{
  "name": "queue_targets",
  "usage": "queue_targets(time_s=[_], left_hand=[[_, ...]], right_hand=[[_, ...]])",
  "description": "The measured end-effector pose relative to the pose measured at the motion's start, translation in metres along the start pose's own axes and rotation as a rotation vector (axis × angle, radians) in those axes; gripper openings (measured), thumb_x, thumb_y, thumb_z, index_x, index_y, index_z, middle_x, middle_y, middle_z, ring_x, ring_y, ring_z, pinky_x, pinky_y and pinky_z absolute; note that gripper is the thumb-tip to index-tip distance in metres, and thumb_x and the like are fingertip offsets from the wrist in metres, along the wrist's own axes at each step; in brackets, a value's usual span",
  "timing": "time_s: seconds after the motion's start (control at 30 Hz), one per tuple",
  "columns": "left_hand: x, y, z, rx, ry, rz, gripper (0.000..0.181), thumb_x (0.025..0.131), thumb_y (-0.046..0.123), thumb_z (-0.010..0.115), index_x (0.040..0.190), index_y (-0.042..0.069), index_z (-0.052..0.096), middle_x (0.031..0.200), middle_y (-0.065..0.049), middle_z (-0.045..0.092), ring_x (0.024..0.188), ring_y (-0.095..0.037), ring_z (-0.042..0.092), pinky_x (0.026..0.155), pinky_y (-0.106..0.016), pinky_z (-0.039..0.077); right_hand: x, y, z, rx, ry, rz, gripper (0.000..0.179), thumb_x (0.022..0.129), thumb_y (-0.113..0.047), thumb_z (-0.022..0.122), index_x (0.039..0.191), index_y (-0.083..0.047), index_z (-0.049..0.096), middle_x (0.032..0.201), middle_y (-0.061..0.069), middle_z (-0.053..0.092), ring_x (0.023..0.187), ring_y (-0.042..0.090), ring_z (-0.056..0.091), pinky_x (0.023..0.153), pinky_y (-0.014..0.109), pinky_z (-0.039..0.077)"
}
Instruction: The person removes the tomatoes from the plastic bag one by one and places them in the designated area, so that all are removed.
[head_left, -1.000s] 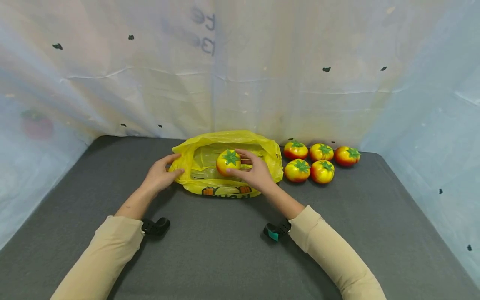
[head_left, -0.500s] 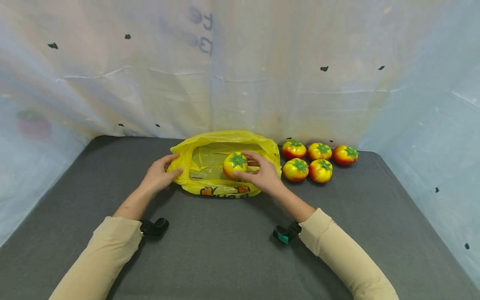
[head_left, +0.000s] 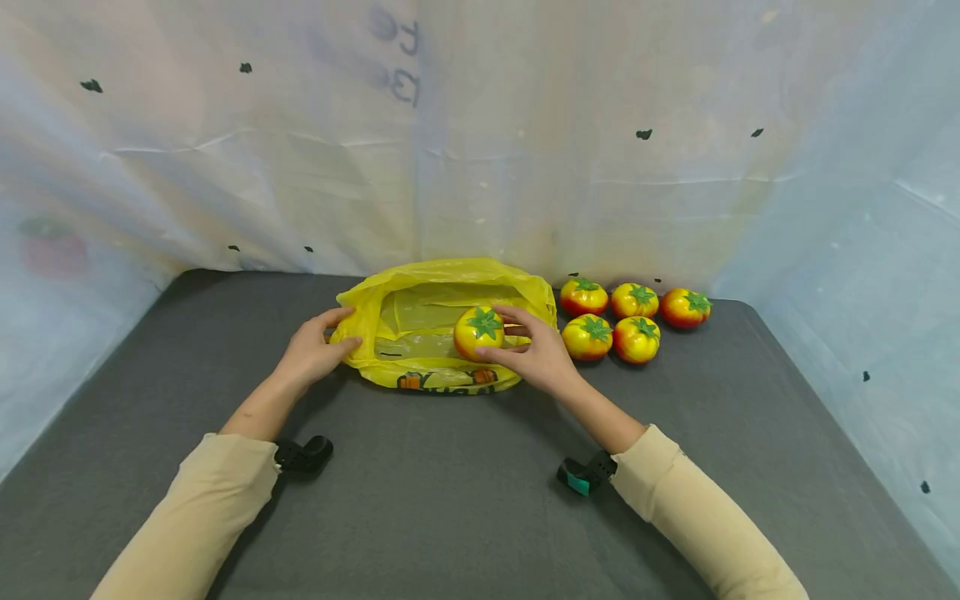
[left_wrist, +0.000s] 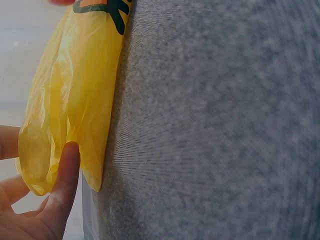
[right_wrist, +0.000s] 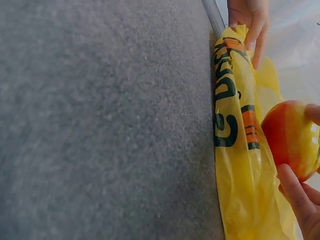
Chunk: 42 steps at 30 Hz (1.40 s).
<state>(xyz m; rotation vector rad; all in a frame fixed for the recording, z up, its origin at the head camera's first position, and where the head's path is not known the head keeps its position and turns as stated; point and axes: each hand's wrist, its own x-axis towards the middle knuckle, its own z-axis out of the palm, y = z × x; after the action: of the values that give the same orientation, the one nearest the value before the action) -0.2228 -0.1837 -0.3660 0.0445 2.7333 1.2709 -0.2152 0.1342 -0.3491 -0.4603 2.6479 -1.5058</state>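
Observation:
A yellow plastic bag [head_left: 427, 271] lies with its mouth spread wide near the back of the table. At its left end my left hand [head_left: 315, 346] holds the bag, thumb on the near side and fingers farther back, as the left wrist view also shows. My right hand [head_left: 542, 354] grips a glossy yellow-red tomato [head_left: 478, 335] with a green star-shaped top, thumb on the near side. This tomato overlaps the right half of the bag's mouth in the head view. From the right wrist view, the tomato [right_wrist: 290, 137] appears just beyond the bag's printed side [right_wrist: 235, 112].
Several more tomatoes [head_left: 587, 338] stand in two rows right of the bag, close to its edge. A pale plastic sheet [head_left: 487, 167] hangs behind the dark grey table [head_left: 435, 500]. Similar sheets rise at both sides.
My right hand has moved a little to the right and toward me with the tomato, across the bag's mouth. My left hand has stayed at the bag's left end.

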Motion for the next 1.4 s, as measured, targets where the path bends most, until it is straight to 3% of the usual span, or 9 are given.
queue_targets(time_s=[0.27, 0.57, 0.93, 1.4], left_hand=[[0.0, 0.002, -0.003, 0.02, -0.017, 0.014, 0.062, 0.099, 0.022, 0.051, 0.152, 0.004, 0.024, 0.152, -0.029, 0.025, 0.131, -0.05, 0.033, 0.093, -0.056, 0.045], [-0.001, 0.002, -0.003, 0.005, -0.026, 0.01, 0.061, 0.099, 0.021, 0.051, 0.152, 0.006, 0.025, 0.152, -0.027, 0.026, 0.123, -0.045, 0.044, 0.083, -0.045, 0.05], [0.001, 0.001, -0.003, -0.013, -0.023, 0.011, 0.061, 0.099, 0.021, 0.051, 0.152, 0.007, 0.025, 0.153, -0.025, 0.026, 0.123, -0.044, 0.045, 0.082, -0.043, 0.051], [0.001, 0.002, -0.004, 0.0, -0.03, 0.007, 0.061, 0.099, 0.021, 0.051, 0.152, 0.006, 0.025, 0.152, -0.027, 0.026, 0.123, -0.045, 0.043, 0.084, -0.046, 0.05]], right_hand=[[-0.005, 0.001, -0.011, -0.026, -0.003, 0.015, 0.063, 0.084, -0.027, 0.075, 0.141, -0.019, 0.048, 0.142, 0.007, 0.049, 0.125, 0.029, 0.052, 0.092, 0.043, 0.052], [-0.01, 0.005, -0.025, -0.049, 0.014, 0.011, 0.064, 0.084, -0.029, 0.075, 0.141, -0.019, 0.048, 0.141, 0.012, 0.049, 0.125, 0.032, 0.052, 0.094, 0.045, 0.05], [-0.017, 0.008, -0.039, -0.095, 0.043, 0.028, 0.067, 0.084, -0.031, 0.075, 0.142, -0.017, 0.046, 0.141, 0.012, 0.049, 0.125, 0.032, 0.051, 0.095, 0.046, 0.049], [-0.024, 0.014, -0.056, -0.075, 0.093, 0.035, 0.067, 0.083, -0.03, 0.076, 0.142, -0.015, 0.047, 0.14, 0.015, 0.049, 0.125, 0.033, 0.052, 0.096, 0.046, 0.049]])
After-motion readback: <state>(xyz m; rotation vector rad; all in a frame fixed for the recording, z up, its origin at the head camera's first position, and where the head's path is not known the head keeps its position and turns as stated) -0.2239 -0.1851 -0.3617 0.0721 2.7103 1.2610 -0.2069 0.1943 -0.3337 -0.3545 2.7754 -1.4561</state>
